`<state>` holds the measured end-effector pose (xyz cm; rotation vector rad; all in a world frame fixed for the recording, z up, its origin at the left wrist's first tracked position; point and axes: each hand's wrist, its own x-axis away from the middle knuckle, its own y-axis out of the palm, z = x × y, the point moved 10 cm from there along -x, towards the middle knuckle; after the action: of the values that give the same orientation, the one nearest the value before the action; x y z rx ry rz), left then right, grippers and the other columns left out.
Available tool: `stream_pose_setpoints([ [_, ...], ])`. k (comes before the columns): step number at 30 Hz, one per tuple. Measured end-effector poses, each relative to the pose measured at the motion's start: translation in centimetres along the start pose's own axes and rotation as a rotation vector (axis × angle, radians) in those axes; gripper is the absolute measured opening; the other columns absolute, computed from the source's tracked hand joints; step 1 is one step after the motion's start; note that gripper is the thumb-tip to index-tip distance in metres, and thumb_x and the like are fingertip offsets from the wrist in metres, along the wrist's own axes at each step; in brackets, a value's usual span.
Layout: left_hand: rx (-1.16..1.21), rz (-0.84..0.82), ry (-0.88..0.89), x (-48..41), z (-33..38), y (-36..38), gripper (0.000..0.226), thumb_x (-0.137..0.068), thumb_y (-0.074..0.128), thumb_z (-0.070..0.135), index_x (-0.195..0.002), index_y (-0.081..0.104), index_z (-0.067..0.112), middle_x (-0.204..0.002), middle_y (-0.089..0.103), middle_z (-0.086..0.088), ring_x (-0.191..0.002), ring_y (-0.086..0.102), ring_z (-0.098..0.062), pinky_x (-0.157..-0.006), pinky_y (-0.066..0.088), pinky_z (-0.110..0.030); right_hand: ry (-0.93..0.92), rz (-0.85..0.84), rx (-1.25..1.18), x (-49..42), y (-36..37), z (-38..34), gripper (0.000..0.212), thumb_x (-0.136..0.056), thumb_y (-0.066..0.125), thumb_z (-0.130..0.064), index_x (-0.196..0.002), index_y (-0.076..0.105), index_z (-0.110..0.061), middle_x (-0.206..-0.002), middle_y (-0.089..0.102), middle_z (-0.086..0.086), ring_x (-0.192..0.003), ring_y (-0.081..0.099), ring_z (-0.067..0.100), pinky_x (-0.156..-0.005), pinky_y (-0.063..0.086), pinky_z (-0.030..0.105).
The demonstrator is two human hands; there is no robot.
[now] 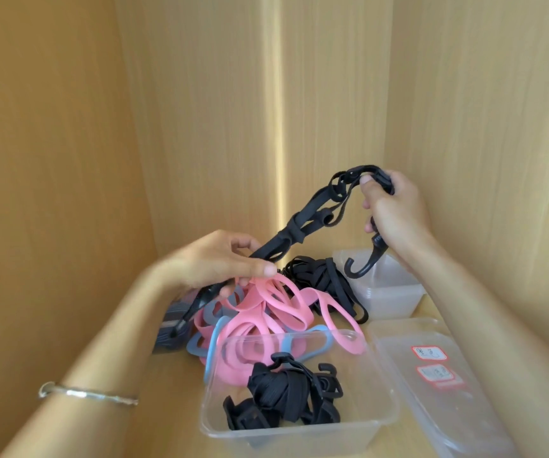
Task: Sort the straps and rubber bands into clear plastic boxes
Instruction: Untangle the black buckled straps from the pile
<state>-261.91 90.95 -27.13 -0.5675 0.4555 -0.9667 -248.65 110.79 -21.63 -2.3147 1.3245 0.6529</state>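
Note:
A black elastic strap (303, 223) with plastic hooks stretches in the air between both hands. My right hand (395, 209) grips its upper end, a black hook (365, 262) dangling below the fist. My left hand (220, 262) pinches the lower part of the strap just above a pile of pink rubber bands (266, 312). Blue and grey bands (213, 345) lie mixed into that pile. The near clear box (299, 431) holds several folded black straps (286, 398). More black straps (326, 279) lie behind the pink pile.
A second clear box (389, 295) stands at the back right under the dangling hook. A clear lid (431, 368) with red-edged labels lies at the right. A dark bundle (170, 325) sits at the left. Wooden walls close in on three sides.

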Motion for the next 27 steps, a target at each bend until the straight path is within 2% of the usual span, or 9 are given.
stream_pose_setpoints([
  [2, -0.072, 0.102, 0.018, -0.2, 0.4, -0.7, 0.022, -0.081, 0.075, 0.027, -0.081, 0.066, 0.008, -0.055, 0.059, 0.001, -0.043, 0.050, -0.011, -0.047, 0.043, -0.021, 0.013, -0.090, 0.036, 0.2, 1.1, 0.2, 0.018, -0.099, 0.048, -0.036, -0.109, 0.055, -0.023, -0.079, 0.057, -0.002, -0.043, 0.050, 0.009, -0.047, 0.041, 0.020],
  [5, -0.128, 0.261, 0.106, -0.3, 0.9, -2.2, 0.010, -0.089, 0.065, 0.012, -0.079, 0.068, 0.011, -0.065, 0.060, 0.000, -0.055, 0.050, -0.009, -0.054, 0.041, -0.020, 0.022, -0.286, 0.086, 1.1, 3.5, 0.4, 0.018, -0.099, 0.049, -0.038, -0.105, 0.058, -0.024, -0.082, 0.064, 0.000, -0.045, 0.053, 0.011, -0.052, 0.043, 0.026],
  [9, 0.102, 0.387, 0.092, -0.2, 0.2, -3.8, 0.038, -0.094, 0.035, -0.008, -0.080, 0.057, 0.020, -0.060, 0.054, -0.002, -0.047, 0.045, -0.012, -0.043, 0.036, -0.018, 0.027, -0.402, 0.088, 2.2, 4.8, -0.3, 0.021, -0.099, 0.047, -0.043, -0.103, 0.060, -0.026, -0.079, 0.068, 0.001, -0.044, 0.055, 0.011, -0.046, 0.044, 0.025],
  [12, 0.452, 0.315, -0.043, -0.3, -1.4, -3.0, 0.036, -0.096, 0.027, 0.009, -0.069, 0.050, 0.019, -0.050, 0.036, 0.004, -0.035, 0.025, -0.007, -0.037, 0.019, -0.018, 0.026, -0.411, 0.087, 2.3, 5.0, -0.6, 0.022, -0.099, 0.046, -0.044, -0.102, 0.060, -0.027, -0.078, 0.068, 0.001, -0.042, 0.055, 0.011, -0.047, 0.045, 0.026],
  [14, 0.566, 0.228, -0.046, -0.1, -1.5, -2.6, 0.048, -0.097, 0.027, 0.022, -0.064, 0.061, 0.020, -0.047, 0.024, 0.008, -0.034, 0.016, -0.006, -0.041, 0.011, -0.021, 0.024, -0.356, 0.079, 1.8, 4.4, -0.5, 0.023, -0.099, 0.046, -0.043, -0.104, 0.060, -0.025, -0.080, 0.067, 0.000, -0.043, 0.055, 0.011, -0.049, 0.045, 0.027],
  [19, 0.503, 0.025, -0.105, 0.6, -2.0, -1.2, 0.074, -0.076, 0.047, 0.077, -0.088, 0.066, 0.006, -0.045, 0.021, 0.008, -0.032, 0.017, -0.004, -0.035, 0.014, -0.015, 0.018, -0.087, 0.001, -0.4, 0.6, 0.4, 0.019, -0.100, 0.046, -0.036, -0.108, 0.055, -0.021, -0.085, 0.061, -0.002, -0.049, 0.053, 0.014, -0.054, 0.042, 0.027],
  [22, 0.215, -0.070, -0.067, 0.7, -1.1, 0.4, 0.044, -0.073, 0.073, 0.055, -0.072, 0.066, 0.011, -0.045, 0.025, 0.007, -0.032, 0.021, -0.005, -0.033, 0.020, -0.014, -0.003, 0.011, -0.031, -1.2, -0.8, 0.8, 0.013, -0.099, 0.050, -0.032, -0.109, 0.051, -0.023, -0.093, 0.059, -0.005, -0.054, 0.054, 0.011, -0.048, 0.040, 0.025],
  [24, 0.105, -0.044, -0.071, 0.7, -0.9, 0.1, 0.032, -0.080, 0.067, 0.039, -0.074, 0.063, 0.008, -0.045, 0.026, 0.005, -0.034, 0.022, -0.008, -0.034, 0.020, -0.016, -0.004, 0.072, -0.065, -1.7, -1.9, 0.8, 0.017, -0.098, 0.053, -0.029, -0.114, 0.051, -0.022, -0.093, 0.057, -0.008, -0.057, 0.055, 0.009, -0.045, 0.039, 0.023],
  [27, 0.087, -0.033, -0.138, 1.1, -2.1, -1.2, 0.038, -0.074, 0.067, 0.051, -0.062, 0.061, 0.016, -0.046, 0.032, 0.004, -0.036, 0.025, -0.009, -0.037, 0.021, -0.018, -0.012, 0.107, -0.066, -2.4, -3.2, 0.8, 0.018, -0.096, 0.057, -0.028, -0.113, 0.052, -0.026, -0.099, 0.059, -0.008, -0.060, 0.057, 0.008, -0.048, 0.038, 0.021],
])
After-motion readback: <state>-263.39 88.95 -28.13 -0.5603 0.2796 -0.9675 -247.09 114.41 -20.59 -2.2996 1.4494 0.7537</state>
